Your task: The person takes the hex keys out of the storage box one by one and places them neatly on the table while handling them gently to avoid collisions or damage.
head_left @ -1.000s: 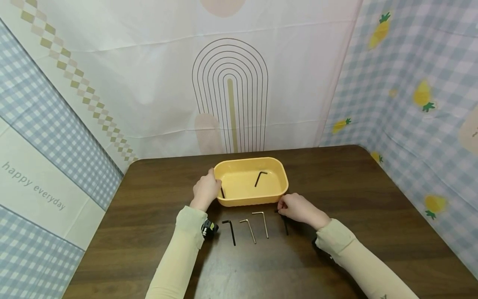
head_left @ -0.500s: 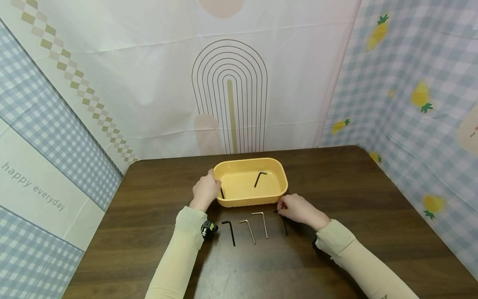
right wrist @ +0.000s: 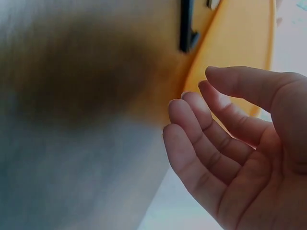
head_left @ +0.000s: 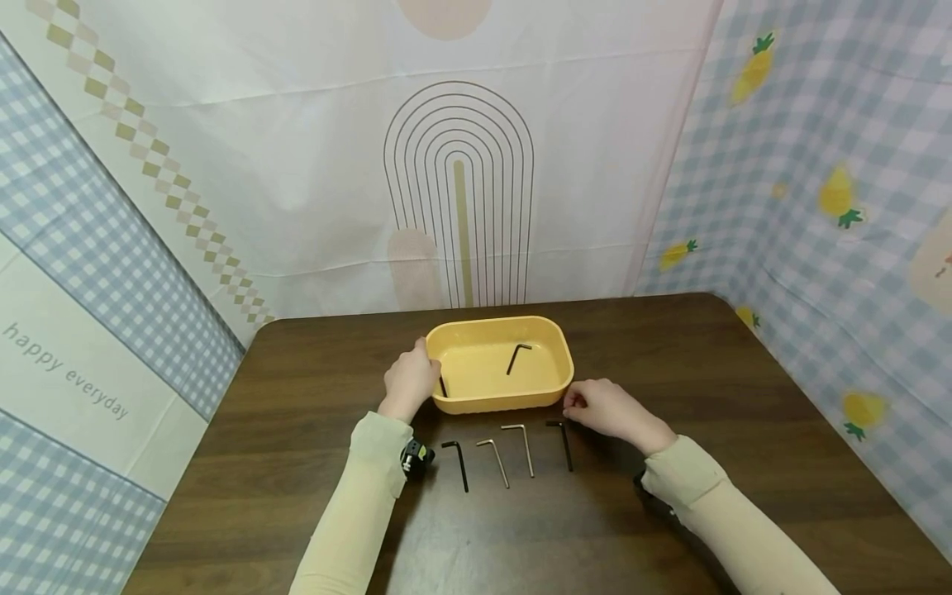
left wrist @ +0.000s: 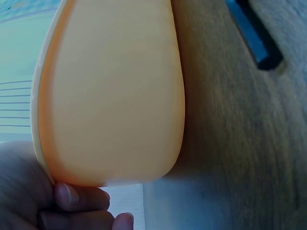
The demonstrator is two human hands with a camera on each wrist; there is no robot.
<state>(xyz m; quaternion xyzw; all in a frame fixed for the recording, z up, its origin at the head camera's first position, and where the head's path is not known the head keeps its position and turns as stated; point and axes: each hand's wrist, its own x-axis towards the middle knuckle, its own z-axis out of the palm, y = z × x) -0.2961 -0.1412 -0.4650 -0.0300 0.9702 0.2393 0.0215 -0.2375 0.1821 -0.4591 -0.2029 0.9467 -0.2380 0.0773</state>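
Note:
My left hand grips the left end of a yellow plastic bin, its fingers at the rim in the left wrist view. Inside the bin lie a black hex key and another dark one beside my left thumb. In front of the bin several hex keys stand in a row: a black one, two brass-coloured ones and a black one at the right. My right hand is beside that last key, loosely curled and holding nothing in the right wrist view.
All of it rests on a dark brown wooden table. A patterned cloth hangs behind the table's back edge, and checked cloth hangs at the right. A wrist camera sits under my left wrist, close to the leftmost key.
My right hand has let go of the rightmost black hex key and moved slightly right, leaving it lying in the row. My left hand and the bin have stayed put.

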